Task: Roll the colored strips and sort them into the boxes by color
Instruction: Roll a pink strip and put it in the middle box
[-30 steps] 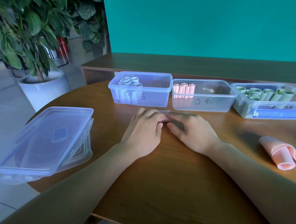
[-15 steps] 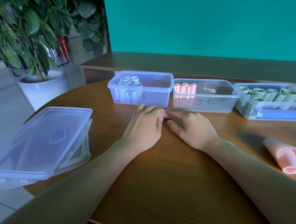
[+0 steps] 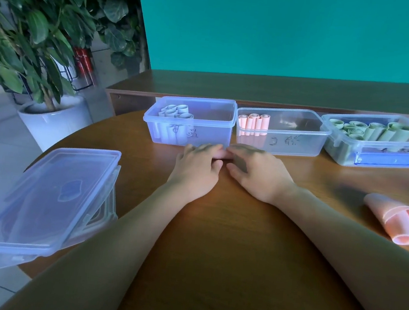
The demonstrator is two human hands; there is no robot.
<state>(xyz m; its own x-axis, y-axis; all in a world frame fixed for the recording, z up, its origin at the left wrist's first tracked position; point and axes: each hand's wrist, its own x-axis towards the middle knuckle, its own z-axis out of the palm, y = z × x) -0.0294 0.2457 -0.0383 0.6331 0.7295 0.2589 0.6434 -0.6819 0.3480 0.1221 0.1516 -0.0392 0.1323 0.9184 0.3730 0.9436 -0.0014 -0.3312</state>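
Both hands lie palm-down, side by side, on the round brown wooden tabletop (image 3: 225,258), fingertips meeting just in front of the boxes: the left hand (image 3: 197,169) and the right hand (image 3: 254,172) appear to press and roll a strip between fingers and wood, though only a sliver of pale pink (image 3: 220,154) shows between them, so I cannot tell how either hand closes on it. Working flat likely keeps the roll tight. Three clear plastic boxes stand in a row at the far edge, within easy reach: the left box (image 3: 187,138) holds pale blue rolls, the middle box (image 3: 300,144) pink rolls, the right box (image 3: 344,154) green rolls. Loosely curled pink strips (image 3: 403,226) wait near the right forearm, probably next. A lidded clear container (image 3: 42,198) overhangs the left edge.
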